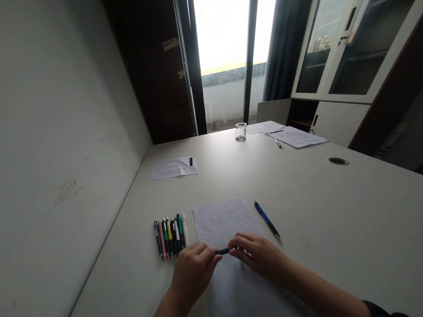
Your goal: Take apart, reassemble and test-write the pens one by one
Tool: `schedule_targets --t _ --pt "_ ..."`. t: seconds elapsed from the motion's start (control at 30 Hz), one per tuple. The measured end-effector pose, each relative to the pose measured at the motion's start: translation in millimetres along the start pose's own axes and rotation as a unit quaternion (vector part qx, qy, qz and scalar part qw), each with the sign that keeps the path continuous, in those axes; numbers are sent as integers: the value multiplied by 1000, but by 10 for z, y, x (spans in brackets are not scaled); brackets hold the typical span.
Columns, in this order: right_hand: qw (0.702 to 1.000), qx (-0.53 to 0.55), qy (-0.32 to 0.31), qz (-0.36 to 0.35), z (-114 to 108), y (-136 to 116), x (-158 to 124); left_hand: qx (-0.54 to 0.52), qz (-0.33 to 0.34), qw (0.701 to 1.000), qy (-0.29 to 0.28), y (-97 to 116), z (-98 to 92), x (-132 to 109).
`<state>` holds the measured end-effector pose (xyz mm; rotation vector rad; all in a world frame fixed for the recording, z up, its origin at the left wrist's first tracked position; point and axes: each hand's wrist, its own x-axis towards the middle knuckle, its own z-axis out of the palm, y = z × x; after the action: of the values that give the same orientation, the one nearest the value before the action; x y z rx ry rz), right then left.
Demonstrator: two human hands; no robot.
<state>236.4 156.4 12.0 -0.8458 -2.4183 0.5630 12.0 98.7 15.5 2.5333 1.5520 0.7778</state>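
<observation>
My left hand (194,270) and my right hand (261,253) meet over a lined sheet of paper (224,224) on the white table (360,222). Both hands pinch a small dark pen (224,251) held level between their fingertips. A row of several coloured pens (170,235) lies just left of the sheet, close to my left hand. A blue pen (267,220) lies on the table right of the sheet, near my right hand.
Farther back lie a folded paper with a black tag (174,168), a small glass jar (241,131), and more sheets with a pen (294,137). A cable hole (338,161) sits at the right. A wall runs along the left; a glass-door cabinet (355,40) stands at the back right.
</observation>
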Motion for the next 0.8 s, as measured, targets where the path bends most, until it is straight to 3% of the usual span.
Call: schedule_targets --t 0.8 --pt "1000 6 8 9 13 8 -6 4 7 1000 10 27 -20 2"
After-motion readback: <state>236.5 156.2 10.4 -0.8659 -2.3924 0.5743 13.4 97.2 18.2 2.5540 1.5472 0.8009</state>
